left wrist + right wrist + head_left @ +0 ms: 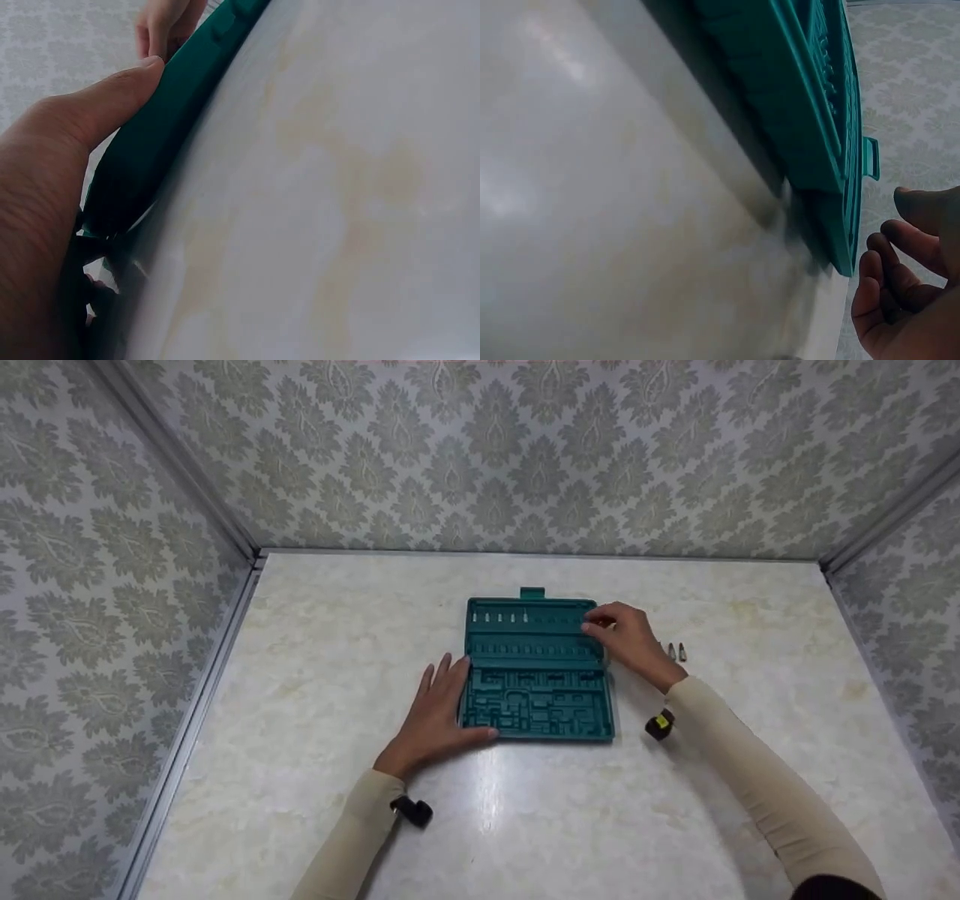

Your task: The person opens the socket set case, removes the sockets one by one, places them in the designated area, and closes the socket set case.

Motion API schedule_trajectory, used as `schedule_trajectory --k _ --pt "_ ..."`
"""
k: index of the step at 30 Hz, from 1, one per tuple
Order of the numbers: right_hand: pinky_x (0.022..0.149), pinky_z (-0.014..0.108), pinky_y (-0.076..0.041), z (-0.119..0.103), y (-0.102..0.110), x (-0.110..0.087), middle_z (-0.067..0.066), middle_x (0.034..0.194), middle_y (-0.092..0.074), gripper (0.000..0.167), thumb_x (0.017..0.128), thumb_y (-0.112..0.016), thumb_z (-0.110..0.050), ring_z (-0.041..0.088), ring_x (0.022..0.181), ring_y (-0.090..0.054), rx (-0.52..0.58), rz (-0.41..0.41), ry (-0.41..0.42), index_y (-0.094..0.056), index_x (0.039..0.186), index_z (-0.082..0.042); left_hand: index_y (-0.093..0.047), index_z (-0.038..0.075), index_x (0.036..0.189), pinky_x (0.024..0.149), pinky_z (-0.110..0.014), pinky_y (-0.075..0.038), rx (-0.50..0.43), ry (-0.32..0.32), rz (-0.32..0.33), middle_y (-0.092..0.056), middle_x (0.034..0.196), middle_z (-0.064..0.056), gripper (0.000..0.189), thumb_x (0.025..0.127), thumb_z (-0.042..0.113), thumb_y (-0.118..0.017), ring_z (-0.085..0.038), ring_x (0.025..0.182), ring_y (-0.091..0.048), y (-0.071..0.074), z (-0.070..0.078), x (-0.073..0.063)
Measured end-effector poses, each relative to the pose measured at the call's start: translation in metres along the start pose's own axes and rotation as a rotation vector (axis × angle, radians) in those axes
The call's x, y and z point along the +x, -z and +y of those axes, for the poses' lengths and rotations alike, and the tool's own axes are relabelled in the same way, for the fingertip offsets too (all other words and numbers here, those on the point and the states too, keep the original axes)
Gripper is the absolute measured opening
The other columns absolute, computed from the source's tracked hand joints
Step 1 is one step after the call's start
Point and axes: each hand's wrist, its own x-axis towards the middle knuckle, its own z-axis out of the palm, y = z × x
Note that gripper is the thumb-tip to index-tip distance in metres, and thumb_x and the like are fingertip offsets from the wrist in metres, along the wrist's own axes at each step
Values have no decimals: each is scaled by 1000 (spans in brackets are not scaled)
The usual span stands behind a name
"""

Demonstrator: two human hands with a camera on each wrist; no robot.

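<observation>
Green case (534,663) lies unfolded mid-frame; I've my left hand (436,714) at its left edge, grip spread; upper right, my right hand (631,639), and I can't tell whether it's pinching anything; small bits (682,652) lie farther right.

Muted, even light lies around the green case (534,662), with a pale glare streak on the tabletop (322,720) just nearer me than it and soft shadow along its right side. Both wrist views are dimmer: my fingers (867,298) look shaded there, the green case's edge bows, and the tabletop beside it blurs.
</observation>
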Motion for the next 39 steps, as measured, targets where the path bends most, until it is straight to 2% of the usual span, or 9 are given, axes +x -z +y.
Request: schedule_trajectory --k 6,10,21,26,32,36,39 --pt "99 52 -57 -14 -20 22 17 127 -70 34 110 -72 -21 30 112 -66 -24 -117 41 -74 136 0 -10 19 179 137 -43 6 -11 7 0 -13 185 -1 135 81 85 -75 -20 171 4 -1 0 -2" --pt "103 53 -55 -21 -30 34 18 129 -69 35 110 -72 -19 32 116 -64 -48 -161 71 -74 139 0 -8 19 179 137 -42 8 -8 1 -4 -11 185 2 134 82 85 -74 -19 171 5 -1 0 0" --pt "109 57 -53 -31 -57 54 23 135 -69 37 109 -72 -14 38 123 -65 -33 -177 91 -71 141 4 -8 20 179 137 -42 7 -14 -3 -3 -10 185 6 135 82 86 -73 -18 171 7 -1 -1 0" --pt "110 57 -53 -34 -64 58 27 139 -67 43 108 -72 -11 40 126 -65 -21 -189 52 -65 146 8 -8 19 179 137 -41 7 -7 -17 -6 -11 185 5 135 82 87 -72 -20 171 6 0 -1 1" --pt "112 56 -52 -39 -68 60 26 142 -66 45 109 -71 -12 39 129 -64 -6 -198 10 -64 149 7 -7 21 180 137 -39 9 -6 -6 -3 -9 185 6 137 80 89 -72 -19 171 7 1 -3 -1" --pt "108 54 -53 -37 -72 58 24 135 -66 41 108 -73 -9 36 121 -63 42 -157 -21 -67 146 5 -8 20 180 136 -39 10 1 -7 -2 -10 185 4 136 81 89 -71 -19 171 6 0 -3 0" --pt "102 50 -52 -34 -73 55 21 129 -65 37 105 -76 -7 33 113 -59 125 -108 -55 -70 140 3 -9 19 179 137 -41 8 5 -8 -6 -11 186 1 135 82 88 -72 -20 171 5 -2 -2 1"
